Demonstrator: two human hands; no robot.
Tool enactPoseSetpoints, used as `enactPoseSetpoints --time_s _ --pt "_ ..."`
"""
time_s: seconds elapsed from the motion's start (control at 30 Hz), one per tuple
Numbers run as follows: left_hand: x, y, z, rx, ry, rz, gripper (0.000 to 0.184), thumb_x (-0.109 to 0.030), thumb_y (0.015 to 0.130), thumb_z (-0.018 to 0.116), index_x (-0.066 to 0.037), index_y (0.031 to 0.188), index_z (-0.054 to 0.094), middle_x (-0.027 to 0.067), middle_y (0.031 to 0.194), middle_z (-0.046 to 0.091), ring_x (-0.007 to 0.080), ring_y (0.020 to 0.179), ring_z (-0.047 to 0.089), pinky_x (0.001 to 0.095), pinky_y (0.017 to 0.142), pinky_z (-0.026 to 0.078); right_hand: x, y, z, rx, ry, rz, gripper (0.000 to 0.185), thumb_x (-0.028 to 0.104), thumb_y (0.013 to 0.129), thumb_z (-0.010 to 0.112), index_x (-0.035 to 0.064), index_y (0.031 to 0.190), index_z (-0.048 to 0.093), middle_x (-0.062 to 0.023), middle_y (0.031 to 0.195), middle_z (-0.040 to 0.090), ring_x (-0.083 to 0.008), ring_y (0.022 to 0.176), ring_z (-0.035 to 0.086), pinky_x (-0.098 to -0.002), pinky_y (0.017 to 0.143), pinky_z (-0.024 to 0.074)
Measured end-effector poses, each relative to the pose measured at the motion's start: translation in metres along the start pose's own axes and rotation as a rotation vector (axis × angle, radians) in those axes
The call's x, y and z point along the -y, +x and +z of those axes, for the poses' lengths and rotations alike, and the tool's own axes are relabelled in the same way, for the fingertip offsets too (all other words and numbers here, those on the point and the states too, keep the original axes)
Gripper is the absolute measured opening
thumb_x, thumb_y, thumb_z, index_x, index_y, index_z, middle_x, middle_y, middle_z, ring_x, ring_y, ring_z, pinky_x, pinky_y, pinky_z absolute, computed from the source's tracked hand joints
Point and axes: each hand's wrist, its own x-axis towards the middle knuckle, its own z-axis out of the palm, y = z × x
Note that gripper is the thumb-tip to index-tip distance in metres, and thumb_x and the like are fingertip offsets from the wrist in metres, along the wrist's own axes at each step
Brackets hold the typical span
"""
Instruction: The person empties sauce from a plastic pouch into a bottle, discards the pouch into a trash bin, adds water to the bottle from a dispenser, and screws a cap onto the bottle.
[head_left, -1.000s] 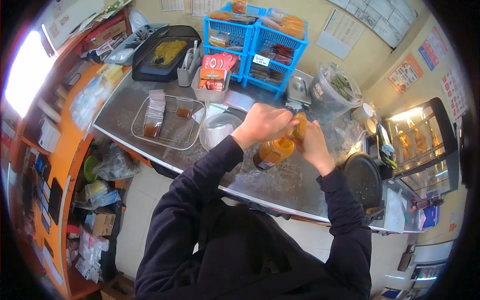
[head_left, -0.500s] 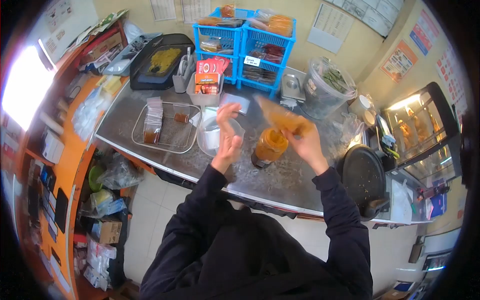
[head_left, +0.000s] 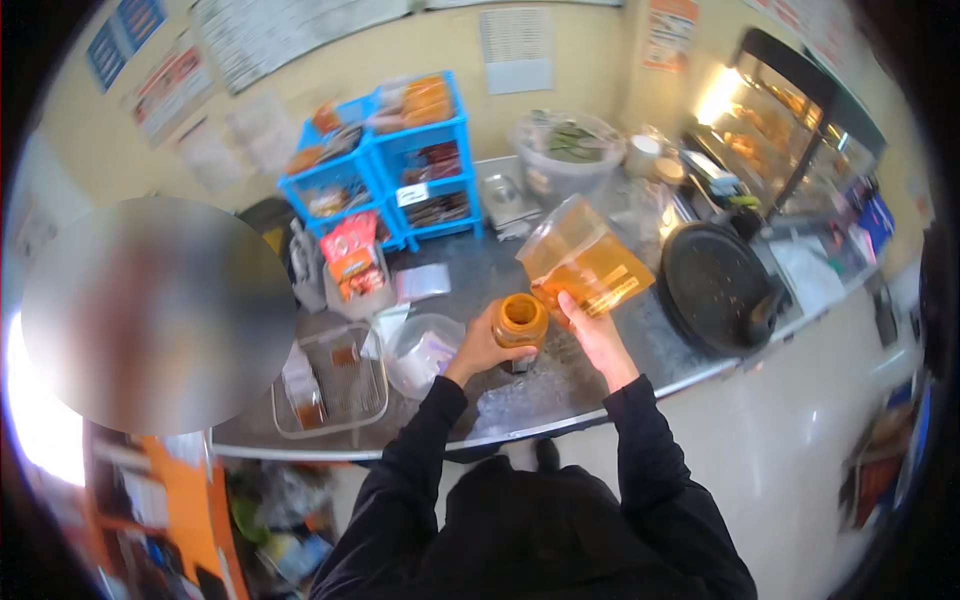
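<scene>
An open jar [head_left: 521,312] with orange-brown sauce smeared inside its mouth stands on the dark counter. My left hand [head_left: 480,352] is wrapped around the jar's left side, its thumb across the front. Just to the right, my right hand [head_left: 598,345] pinches the lower left edge of a clear plastic pouch [head_left: 590,262] with orange contents. The pouch is tilted and held above the counter, beside the jar's mouth. Left of my left hand sits a clear plastic tub [head_left: 418,352] with something pale in it.
Blue stacked baskets [head_left: 425,188] of packets stand at the back, near a plastic bucket [head_left: 565,165]. A wire basket [head_left: 335,400] with small sachets lies left. A black round pan [head_left: 712,290] and a lit glass food warmer [head_left: 790,130] are right. A blurred disc hides the far left.
My left hand, raised with fingers spread before, has come down and taken hold of the jar. The pouch in my right hand is now tilted the other way. The view has turned right.
</scene>
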Motion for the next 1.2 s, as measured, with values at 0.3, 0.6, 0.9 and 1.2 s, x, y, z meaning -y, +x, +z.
enactPoseSetpoints --time_s 0.3,0.6,0.9,1.2 --pt "-0.117 0.045 0.021 0.196 -0.054 0.281 0.070 -0.032 0.065 0.092 0.000 0.119 0.061 0.0135 0.108 0.072 0.0228 0.102 0.070 0.0367 0.091 0.054 -0.018 -0.122 -0.031 -0.404 0.551 -0.264 0.055 0.055 0.102 0.042 0.0196 0.143 0.047 -0.0038 0.131 0.059 -0.0166 0.111 0.056 -0.0391 0.090 0.0467" --pt "-0.358 0.003 0.193 0.641 -0.338 0.594 0.063 -0.032 0.070 0.089 0.000 0.119 0.063 0.0102 0.109 0.073 0.0190 0.100 0.070 0.0343 0.090 0.053 0.102 -0.331 -0.010 -0.377 0.775 -0.909 0.058 0.061 0.100 0.040 0.0353 0.151 0.034 -0.0058 0.158 0.033 -0.0315 0.145 0.031 -0.0607 0.116 0.0248" --pt "-0.541 -0.183 0.421 1.166 -0.887 0.780 0.048 -0.033 0.088 0.075 0.000 0.122 0.064 0.0077 0.109 0.071 0.0151 0.096 0.067 0.0305 0.086 0.053 0.195 -0.617 -0.014 -0.647 0.260 -1.430 0.057 0.060 0.102 0.031 0.0391 0.155 0.023 -0.0064 0.164 0.014 -0.0358 0.149 0.010 -0.0714 0.113 0.0206" --pt "-0.648 -0.402 0.634 1.919 -1.211 0.349 0.065 -0.046 0.094 0.067 0.000 0.136 0.050 0.0096 0.126 0.062 0.0152 0.112 0.061 0.0307 0.097 0.048 0.223 -0.846 -0.007 -1.061 -0.089 -1.616 0.068 0.064 0.100 0.032 0.0290 0.157 0.021 -0.0098 0.164 0.015 -0.0350 0.146 0.019 -0.0699 0.113 0.0225"
